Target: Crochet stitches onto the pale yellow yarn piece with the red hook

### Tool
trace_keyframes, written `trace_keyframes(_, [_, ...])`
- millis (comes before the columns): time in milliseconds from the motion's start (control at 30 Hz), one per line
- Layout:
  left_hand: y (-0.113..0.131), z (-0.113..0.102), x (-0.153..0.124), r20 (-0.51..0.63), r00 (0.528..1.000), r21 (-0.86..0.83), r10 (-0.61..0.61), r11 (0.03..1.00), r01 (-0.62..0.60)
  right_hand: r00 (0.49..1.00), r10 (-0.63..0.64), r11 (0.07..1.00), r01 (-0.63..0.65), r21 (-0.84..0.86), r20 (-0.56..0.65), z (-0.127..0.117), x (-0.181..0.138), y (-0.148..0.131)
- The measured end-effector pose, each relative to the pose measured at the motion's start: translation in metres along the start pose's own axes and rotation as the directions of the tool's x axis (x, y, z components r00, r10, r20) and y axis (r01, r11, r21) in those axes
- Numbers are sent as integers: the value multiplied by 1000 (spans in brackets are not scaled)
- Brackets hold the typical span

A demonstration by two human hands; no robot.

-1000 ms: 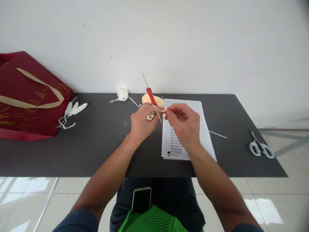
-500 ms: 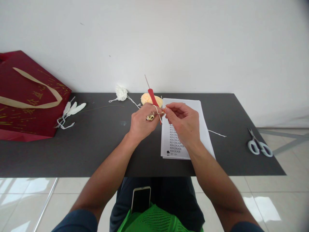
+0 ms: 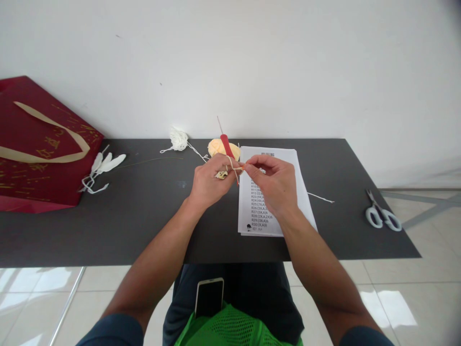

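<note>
My left hand is closed over the sheet's left edge, with a red-handled crochet hook tucked between its fingers. The hook's thin metal shaft points up toward the wall. Cream yarn loops over the left fingers and runs to the right fingertips. My right hand pinches that yarn, along with a tiny orange bit too small to name. A small cream and dark patterned piece shows at my left hand. Just behind the hands sits a pale yellow yarn ball.
Printed sheets lie under my right hand on the dark table. White yarn is bunched near the wall. White leaf-shaped pieces lie by a red bag at left. Scissors rest at right; a phone is on my lap.
The right fingertips and the pinched yarn have shifted slightly down and left. My left hand keeps its hold on the crochet hook. The whole view has drifted a little.
</note>
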State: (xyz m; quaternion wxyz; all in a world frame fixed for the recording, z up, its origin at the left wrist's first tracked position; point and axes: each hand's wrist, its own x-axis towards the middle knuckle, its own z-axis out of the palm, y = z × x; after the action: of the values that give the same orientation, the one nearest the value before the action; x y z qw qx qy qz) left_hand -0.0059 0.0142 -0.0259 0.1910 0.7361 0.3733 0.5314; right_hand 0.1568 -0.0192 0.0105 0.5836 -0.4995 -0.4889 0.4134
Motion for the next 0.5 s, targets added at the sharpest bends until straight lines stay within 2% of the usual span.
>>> trace_keyframes(233, [1, 1, 1, 19, 998, -60, 56, 997, -55, 998, 43, 994, -47, 101, 47, 1, -1, 3])
trace_keyframes(500, [4, -1, 3, 53, 992, -62, 114, 992, -110, 990, 142, 975, -143, 172, 18, 3, -1, 3])
